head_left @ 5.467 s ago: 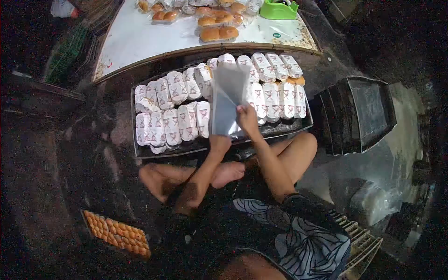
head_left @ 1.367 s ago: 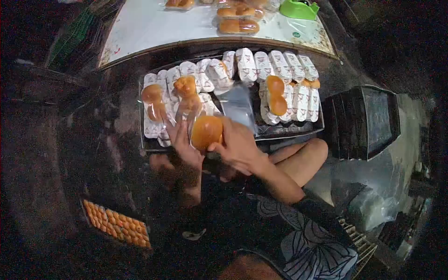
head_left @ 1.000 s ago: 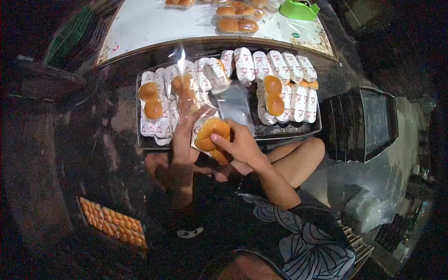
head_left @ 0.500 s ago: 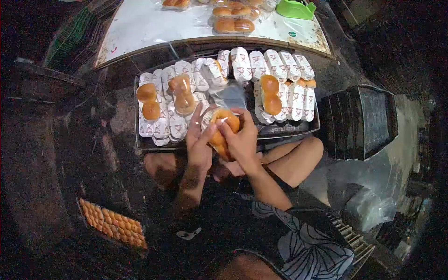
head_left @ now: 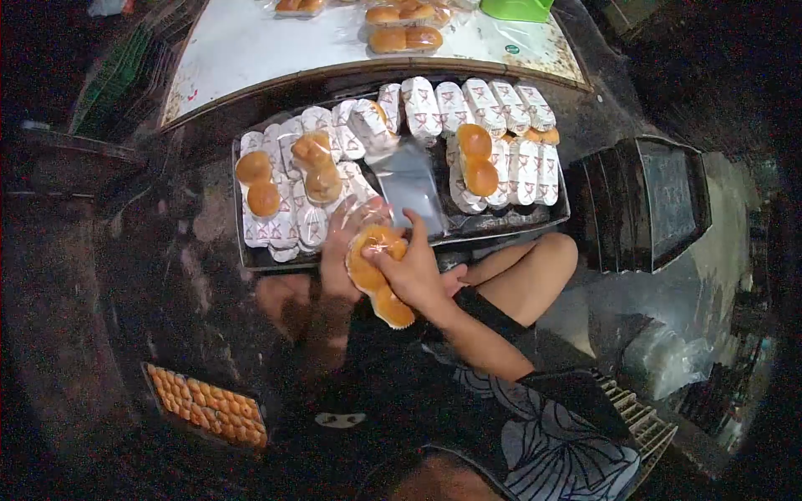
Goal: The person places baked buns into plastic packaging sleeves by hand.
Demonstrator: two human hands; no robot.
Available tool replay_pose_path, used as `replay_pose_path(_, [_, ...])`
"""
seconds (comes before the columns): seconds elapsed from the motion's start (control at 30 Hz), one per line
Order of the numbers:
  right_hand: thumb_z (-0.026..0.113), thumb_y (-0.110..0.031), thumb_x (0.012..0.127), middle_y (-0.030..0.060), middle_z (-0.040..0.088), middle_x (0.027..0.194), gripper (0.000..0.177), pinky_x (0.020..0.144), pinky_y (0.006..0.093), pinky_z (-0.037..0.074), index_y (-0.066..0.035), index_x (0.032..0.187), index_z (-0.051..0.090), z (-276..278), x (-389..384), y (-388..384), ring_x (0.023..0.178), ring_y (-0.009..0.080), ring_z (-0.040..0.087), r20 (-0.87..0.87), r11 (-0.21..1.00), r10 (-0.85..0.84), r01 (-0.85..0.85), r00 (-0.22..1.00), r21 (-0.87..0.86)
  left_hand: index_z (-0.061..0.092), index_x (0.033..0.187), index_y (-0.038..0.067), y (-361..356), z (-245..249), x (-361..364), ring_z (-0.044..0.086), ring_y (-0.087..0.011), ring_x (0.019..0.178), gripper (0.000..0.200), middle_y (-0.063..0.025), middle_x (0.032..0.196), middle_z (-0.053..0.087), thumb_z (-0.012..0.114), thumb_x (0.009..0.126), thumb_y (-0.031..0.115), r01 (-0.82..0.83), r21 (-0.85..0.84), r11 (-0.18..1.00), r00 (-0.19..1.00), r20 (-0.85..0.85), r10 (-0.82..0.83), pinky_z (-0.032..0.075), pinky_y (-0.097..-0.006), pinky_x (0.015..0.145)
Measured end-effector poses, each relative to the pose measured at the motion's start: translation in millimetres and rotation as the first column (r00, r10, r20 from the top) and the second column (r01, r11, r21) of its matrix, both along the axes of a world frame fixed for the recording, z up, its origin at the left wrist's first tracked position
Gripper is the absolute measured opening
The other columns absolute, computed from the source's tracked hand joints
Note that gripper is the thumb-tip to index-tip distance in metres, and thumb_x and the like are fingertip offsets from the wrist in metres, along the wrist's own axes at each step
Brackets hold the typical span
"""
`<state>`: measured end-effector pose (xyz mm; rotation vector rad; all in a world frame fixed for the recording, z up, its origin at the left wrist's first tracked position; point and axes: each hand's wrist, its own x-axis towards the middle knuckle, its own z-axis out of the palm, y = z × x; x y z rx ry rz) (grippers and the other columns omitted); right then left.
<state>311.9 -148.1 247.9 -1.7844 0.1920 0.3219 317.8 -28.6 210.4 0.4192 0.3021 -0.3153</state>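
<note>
A golden double-lobed bread bun (head_left: 393,307) is tilted in front of my lap, its paper edge showing along the side. My right hand (head_left: 415,271) is closed round the bun from the right, thumb pressed on the upper lobe. My left hand (head_left: 338,259), somewhat blurred, is at the bun's left side. Shiny clear plastic (head_left: 361,215) lies over its fingers, and it grips this bag. Beyond my hands, a stack of flat clear plastic bags (head_left: 409,188) lies in a dark tray (head_left: 501,230).
Several paper-backed buns (head_left: 313,225) fill both sides of the tray, some golden side up. Behind it, a white table (head_left: 276,50) bears wrapped buns (head_left: 405,38) and a green plastic holder (head_left: 514,8). Stacked dark trays (head_left: 639,204) stand right; a tray of buns (head_left: 205,405) lies lower left.
The bun has moved down and left, with its lower lobe now showing. My left hand has shifted down and left, and clear plastic now shows over its fingers. The view has tilted slightly.
</note>
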Motion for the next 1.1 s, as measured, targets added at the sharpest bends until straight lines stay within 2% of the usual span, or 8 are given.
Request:
replay_pose_path(0.17, [0.068,-0.029,0.071,0.0212,0.049,0.104,0.076,0.082,0.0358,0.041,0.003,0.122,0.022,-0.7,16.2,-5.0,0.096,0.0307,0.051,0.137,0.998,0.029,-0.037,0.99,0.055,0.018,0.13,0.003,-28.1,-7.5,-15.0,0.044,-0.0324,0.107,0.066,-0.0238,0.12,0.038,0.051,0.079,0.028,-0.236,0.076,0.969,0.912,0.361,0.193,0.037,-0.043,0.092])
replay_pose_path(0.47, [0.064,-0.026,0.076,0.0168,0.044,0.11,0.065,0.087,0.0324,0.036,-0.001,0.123,0.027,-9.5,7.9,-13.3,0.103,0.0218,0.044,-0.197,0.934,0.03,0.043,0.98,0.356,0.031,0.122,-0.004,-31.0,-31.7,-29.8,0.048,-0.0319,0.101,0.06,-0.0195,0.113,0.045,0.046,0.076,0.032,-0.14,0.06,0.988,0.968,0.216,0.124,0.038,-0.0399,0.09])
replay_pose_path(0.6, [0.069,-0.021,0.07,0.0187,0.039,0.119,0.08,0.092,0.0322,0.032,0.004,0.128,0.018,-40.3,-33.8,-26.3,0.112,0.0246,0.039,0.282,0.937,0.291,-0.331,0.914,0.108,0.034,0.12,-0.002,-5.7,-37.8,-19.3,0.051,-0.0286,0.096,0.057,-0.0175,0.109,0.048,0.047,0.077,0.033,-0.055,-0.459,0.887,0.971,0.181,0.154,0.041,-0.0398,0.085])
replay_pose_path(0.8, [0.065,-0.029,0.071,0.023,0.051,0.105,0.059,0.079,0.0369,0.043,0.001,0.117,0.041,-31.6,-3.1,-23.9,0.094,0.0322,0.054,0.29,0.993,0.031,0.003,0.957,-0.118,0.039,0.116,0.004,-66.0,-15.2,-52.7,0.05,-0.0193,0.096,0.044,-0.006,0.107,0.048,0.057,0.077,0.01,-0.291,0.346,0.892,0.953,0.019,0.303,0.04,-0.0318,0.084])
replay_pose_path(0.87, [0.063,-0.02,0.072,0.021,0.058,0.087,0.04,0.066,0.0382,0.046,0.0,0.105,0.052,-62.5,19.9,-31.6,0.074,0.0319,0.059,0.377,0.897,0.34,-0.176,0.862,-0.405,0.043,0.115,0.003,-56.2,-32.5,-46.0,0.048,-0.0178,0.098,0.044,-0.0054,0.107,0.049,0.059,0.076,0.013,-0.273,0.297,0.915,0.952,-0.053,0.302,0.038,-0.0303,0.085])
replay_pose_path(0.93, [0.06,-0.014,0.072,0.0189,0.06,0.078,0.031,0.064,0.0386,0.046,0.0,0.099,0.057,-15.9,80.3,-43.9,0.067,0.0315,0.06,0.171,0.932,0.213,-0.148,0.962,-0.331,0.046,0.113,0.001,-42.8,-62.8,-28.3,0.046,-0.0197,0.103,0.044,-0.01,0.108,0.05,0.061,0.074,0.015,0.08,0.742,0.666,0.994,-0.012,-0.105,0.036,-0.0307,0.088])
replay_pose_path(1.0, [0.061,-0.015,0.074,0.0161,0.06,0.095,0.036,0.076,0.0335,0.045,-0.001,0.106,0.054,51.2,127.6,-32.4,0.087,0.0258,0.059,0.334,0.948,0.006,0.101,0.943,-0.302,0.053,0.102,0.0,-58.8,-78.1,-10.4,0.049,-0.0324,0.097,0.038,-0.0187,0.098,0.054,0.059,0.075,0.026,-0.411,0.8,-0.437,0.877,0.216,-0.428,0.038,-0.0339,0.087])
replay_pose_path(1.1, [0.063,-0.018,0.074,0.0198,0.051,0.11,0.049,0.092,0.0346,0.034,-0.003,0.117,0.045,63.9,157.1,0.8,0.108,0.029,0.046,0.839,0.986,0.065,0.096,0.54,-0.138,0.054,0.09,0.002,-37.5,-191.6,-7.2,0.049,-0.0337,0.095,0.028,-0.0177,0.094,0.054,0.055,0.078,0.027,-0.774,0.41,-0.482,0.613,0.295,-0.733,0.039,-0.0359,0.083])
